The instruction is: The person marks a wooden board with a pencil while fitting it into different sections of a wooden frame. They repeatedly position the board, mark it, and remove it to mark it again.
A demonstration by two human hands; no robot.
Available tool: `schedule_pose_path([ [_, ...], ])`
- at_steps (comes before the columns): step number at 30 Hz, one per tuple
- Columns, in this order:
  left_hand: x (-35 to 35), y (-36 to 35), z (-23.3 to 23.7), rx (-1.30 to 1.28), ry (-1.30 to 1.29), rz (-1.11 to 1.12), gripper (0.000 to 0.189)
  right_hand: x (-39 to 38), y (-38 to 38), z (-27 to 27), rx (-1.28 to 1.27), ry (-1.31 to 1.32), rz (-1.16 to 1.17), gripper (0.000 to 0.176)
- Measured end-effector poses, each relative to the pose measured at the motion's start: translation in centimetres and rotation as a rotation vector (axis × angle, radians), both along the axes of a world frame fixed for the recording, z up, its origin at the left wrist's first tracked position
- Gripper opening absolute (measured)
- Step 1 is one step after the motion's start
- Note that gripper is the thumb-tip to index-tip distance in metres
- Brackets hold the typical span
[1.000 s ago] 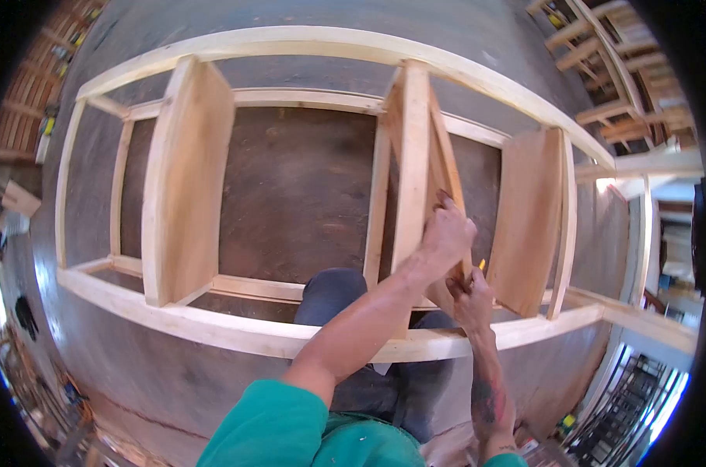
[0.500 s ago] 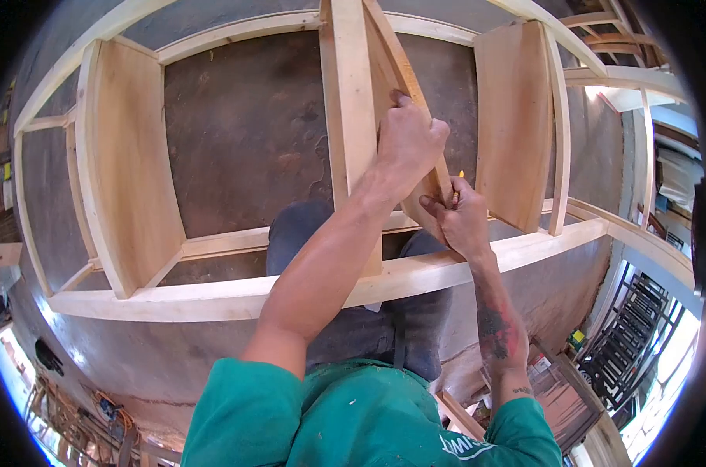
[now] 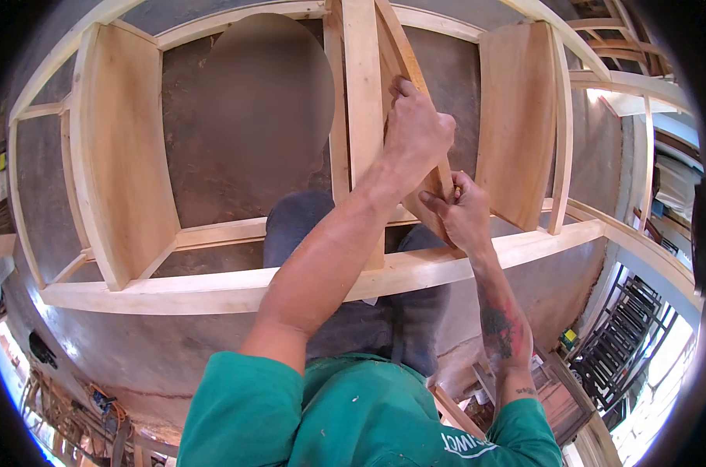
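Observation:
My left hand (image 3: pixel 419 132) is closed around the edge of a tilted wooden board (image 3: pixel 406 58), its fingers curled over the top strip. Beside this board stands a pale upright post (image 3: pixel 362 101) of the wooden frame. At the board's lower end my right hand (image 3: pixel 463 214) pinches a thin yellowish pencil (image 3: pixel 457 189) against the wood; most of the pencil is hidden by the fingers. A long front rail (image 3: pixel 174 296) of the frame runs under both forearms.
Plywood side panels stand at left (image 3: pixel 127 148) and right (image 3: pixel 514 124) within the frame. The wearer's knee (image 3: pixel 294 226) is inside the frame behind the front rail. Black metal racks (image 3: pixel 621 335) lie to the right. A blurred patch covers some floor (image 3: pixel 189 179).
My right hand has turned slightly and the pencil's yellow tip no longer sticks up above the fingers. The left hand keeps its hold on the board. The view has shifted slightly.

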State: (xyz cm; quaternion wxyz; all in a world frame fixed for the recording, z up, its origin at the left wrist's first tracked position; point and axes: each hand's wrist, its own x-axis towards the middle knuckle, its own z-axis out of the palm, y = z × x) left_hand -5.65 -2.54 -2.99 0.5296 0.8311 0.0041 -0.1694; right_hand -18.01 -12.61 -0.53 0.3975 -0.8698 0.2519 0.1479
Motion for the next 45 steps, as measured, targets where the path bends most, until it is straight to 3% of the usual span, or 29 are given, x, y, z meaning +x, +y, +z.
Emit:
schedule_pose_path([
  [5,-0.3,-0.3,-0.4,0.037,-0.071,-0.017,0.082,0.0,0.1,0.0,0.011,0.011,-0.004,0.039],
  [8,-0.7,-0.8,-1.2,0.031,-0.283,0.022,0.086,0.0,0.2,0.0,0.06,0.008,-0.05,0.043],
  [10,-0.9,-0.5,-0.7,0.189,-0.572,-0.052,0.076,0.3,0.5,0.8,0.065,0.049,-0.055,0.033],
  [11,-1.1,-0.1,-0.4,0.193,-0.575,-0.064,0.076,-0.1,0.1,0.2,0.073,0.046,-0.066,0.033],
  [13,-1.2,1.0,1.1,0.182,-0.735,-0.296,0.062,-0.4,-0.4,-1.0,0.146,-0.069,-0.013,0.038],
  [14,-1.5,1.4,1.3,0.166,-0.722,-0.386,0.049,-0.2,-0.5,-0.3,0.113,-0.029,0.013,0.036],
  [16,-1.5,2.0,1.0,0.34,-0.691,-0.715,0.046,0.2,-0.4,0.8,0.012,0.08,0.068,0.034],
  [17,-0.8,2.5,1.4,0.376,-0.724,-0.752,0.046,-0.4,-0.6,-0.6,0.047,0.006,0.045,0.036],
  [19,1.2,3.0,2.2,0.487,-0.621,-1.161,0.053,-0.3,-0.9,-0.2,0.11,0.004,0.082,0.043],
  [22,6.3,4.8,3.2,0.424,-0.635,-1.337,0.063,-1.1,-1.4,-0.8,0.179,-0.026,0.066,0.042],
  [25,10.1,4.7,4.8,0.559,-0.601,-1.449,0.07,-1.7,-1.6,-1.2,0.18,0.012,0.124,0.042],
  [29,14.8,3.8,4.1,0.557,-0.561,-1.429,0.063,-1.8,-2.4,-1.2,0.174,-0.059,0.258,0.048],
  [32,15.3,3.5,3.9,0.538,-0.582,-1.437,0.041,-1.2,-3.3,-0.5,0.244,0.036,0.417,0.057],
  [36,14.3,3.7,3.8,0.512,-0.647,-1.286,0.035,-1.3,-4.2,-0.6,0.25,-0.049,0.533,0.053],
  [45,14.6,3.1,4.7,0.588,-0.53,-1.328,0.032,-1.3,-5.2,-0.8,0.188,-0.129,0.562,0.044],
])
